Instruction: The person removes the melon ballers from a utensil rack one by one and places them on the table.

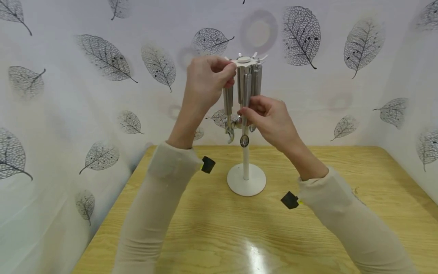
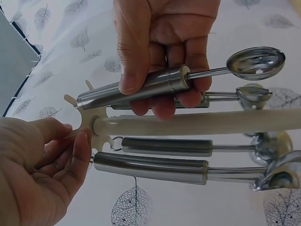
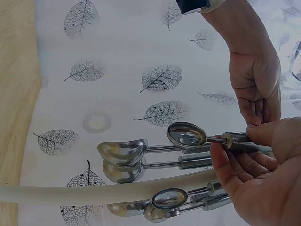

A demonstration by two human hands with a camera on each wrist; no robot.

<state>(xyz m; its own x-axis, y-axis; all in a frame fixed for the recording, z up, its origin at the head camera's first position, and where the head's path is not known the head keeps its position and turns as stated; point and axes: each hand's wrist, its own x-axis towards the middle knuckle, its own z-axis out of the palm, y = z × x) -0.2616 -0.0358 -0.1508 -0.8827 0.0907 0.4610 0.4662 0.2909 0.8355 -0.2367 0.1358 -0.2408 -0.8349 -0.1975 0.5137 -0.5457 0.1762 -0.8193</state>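
Observation:
A white hanging rack [image 1: 246, 186] stands upright, with a round base, a slim pole and a notched top. My left hand [image 1: 208, 76] pinches the edge of the rack's top [image 2: 88, 123] between thumb and fingers. My right hand [image 1: 272, 118] grips a steel melon baller [image 2: 164, 84] by its handle, thumb on one side and fingers on the other. Its small oval bowl [image 3: 187, 135] has a hole and points down toward the base. The handle's upper end is at the rack's top; whether it hangs on a hook I cannot tell. Other steel scoops [image 2: 150, 167] hang around the pole.
The rack stands on a wooden table [image 1: 205, 228], toward its back edge. Behind and beside it is a pale wall covering [image 1: 164, 114] with dark leaf prints. Black squares [image 1: 290, 200] stick out from both sleeve cuffs.

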